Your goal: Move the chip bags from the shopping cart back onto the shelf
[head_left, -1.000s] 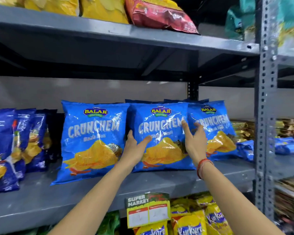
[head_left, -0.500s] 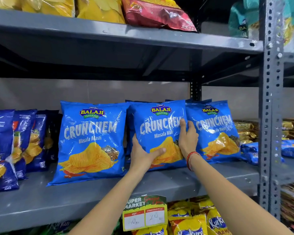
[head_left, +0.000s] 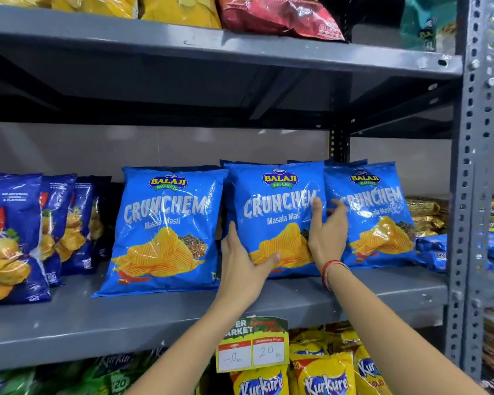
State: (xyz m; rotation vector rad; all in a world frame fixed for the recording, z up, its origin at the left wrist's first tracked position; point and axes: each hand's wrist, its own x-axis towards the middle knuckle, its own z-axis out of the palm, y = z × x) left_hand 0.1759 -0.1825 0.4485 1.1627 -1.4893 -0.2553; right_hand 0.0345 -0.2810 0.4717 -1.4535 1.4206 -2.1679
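Observation:
Three blue Crunchem chip bags stand upright in a row on the grey middle shelf point(head_left: 69, 317): a left bag point(head_left: 166, 223), a middle bag point(head_left: 274, 212) and a right bag point(head_left: 380, 212). My left hand point(head_left: 241, 263) clasps the middle bag's lower left edge, thumb across its front. My right hand point(head_left: 325, 232) holds that bag's right edge, thumb on the front and fingers reaching between it and the right bag. The middle bag overlaps the right one. No shopping cart is in view.
Dark blue chip bags point(head_left: 9, 238) fill the shelf's left end. Gold and blue packets point(head_left: 428, 223) lie at the right by a perforated steel upright point(head_left: 468, 195). Yellow and red bags point(head_left: 280, 15) sit on the shelf above. Kurkure bags point(head_left: 322, 377) and a price tag point(head_left: 251, 346) are below.
Both hands went from resting flat on the middle bag's front to clasping its side edges. The bag now stands straighter and farther back on the shelf.

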